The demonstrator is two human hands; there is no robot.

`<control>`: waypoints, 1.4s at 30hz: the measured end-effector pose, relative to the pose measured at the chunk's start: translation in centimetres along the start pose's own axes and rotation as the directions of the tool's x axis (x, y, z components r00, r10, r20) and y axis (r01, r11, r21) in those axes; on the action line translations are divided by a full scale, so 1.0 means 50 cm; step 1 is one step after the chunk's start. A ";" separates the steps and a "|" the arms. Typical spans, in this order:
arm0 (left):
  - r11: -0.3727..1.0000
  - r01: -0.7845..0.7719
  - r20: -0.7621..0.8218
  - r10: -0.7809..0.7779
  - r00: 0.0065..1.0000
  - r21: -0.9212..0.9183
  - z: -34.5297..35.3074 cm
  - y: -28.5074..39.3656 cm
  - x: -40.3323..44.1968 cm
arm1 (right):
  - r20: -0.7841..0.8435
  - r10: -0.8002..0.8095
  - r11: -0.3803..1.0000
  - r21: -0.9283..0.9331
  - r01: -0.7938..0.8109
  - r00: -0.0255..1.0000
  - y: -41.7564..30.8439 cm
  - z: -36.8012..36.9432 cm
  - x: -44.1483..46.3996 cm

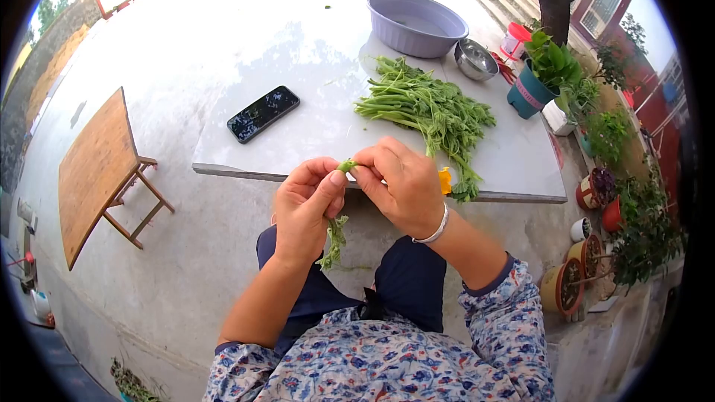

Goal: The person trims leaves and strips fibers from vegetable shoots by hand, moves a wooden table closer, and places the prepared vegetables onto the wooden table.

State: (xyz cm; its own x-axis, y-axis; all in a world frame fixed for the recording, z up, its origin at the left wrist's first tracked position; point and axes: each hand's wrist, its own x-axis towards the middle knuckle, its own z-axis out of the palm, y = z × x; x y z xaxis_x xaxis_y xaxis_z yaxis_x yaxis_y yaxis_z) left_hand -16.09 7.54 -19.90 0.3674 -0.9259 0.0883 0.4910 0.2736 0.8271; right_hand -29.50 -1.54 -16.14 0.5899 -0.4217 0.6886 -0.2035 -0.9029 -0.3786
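Observation:
A green stem (347, 166) is pinched between the fingertips of both hands, just off the front edge of the white table. My left hand (311, 197) is closed on it, and leafy greens (335, 242) hang down below that palm. My right hand (398, 186), with a silver bracelet at the wrist, pinches the stem's other end with thumb and forefinger. Behind my right hand a pile of leafy green stems (428, 104) lies on the table, with an orange-yellow flower (445, 180) near its front edge.
On the white table (320, 130) are a black phone (264, 114), a grey-purple basin (417, 24), a metal bowl (477, 59) and a potted plant (530, 91). A wooden folding table (97, 171) stands at the left. Several flowerpots line the right side.

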 end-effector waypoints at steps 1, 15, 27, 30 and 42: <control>0.995 -0.044 0.005 0.044 0.999 -0.095 0.007 -0.010 -0.002 | -0.002 -0.002 1.000 -0.002 0.002 1.000 -0.001 0.014 -0.006; 0.966 -0.119 0.022 0.127 0.992 -0.230 0.022 -0.019 -0.010 | 0.589 0.435 -0.238 0.805 -0.544 0.681 -0.009 0.043 -0.024; 0.993 -0.001 -0.010 0.000 1.000 -0.116 -0.021 -0.032 -0.043 | 0.373 0.598 -0.264 0.928 -0.265 0.710 0.053 -0.002 0.017; 0.987 0.030 0.004 -0.030 1.000 -0.160 -0.025 -0.027 -0.038 | 0.259 0.630 -0.165 0.966 -0.199 0.732 0.069 -0.025 0.028; 0.937 0.175 0.126 -0.143 0.982 -0.301 -0.018 -0.008 -0.026 | 0.386 0.337 0.767 0.416 -0.489 0.858 0.002 -0.018 -0.009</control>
State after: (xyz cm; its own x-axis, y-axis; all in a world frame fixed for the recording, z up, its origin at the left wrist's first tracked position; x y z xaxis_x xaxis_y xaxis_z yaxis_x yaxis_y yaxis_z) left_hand -16.04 8.88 -20.84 0.1913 -0.9808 0.0384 0.7623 0.1731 0.6237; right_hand -30.48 -1.51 -15.90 0.7396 -0.6345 0.2244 -0.1191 -0.4516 -0.8842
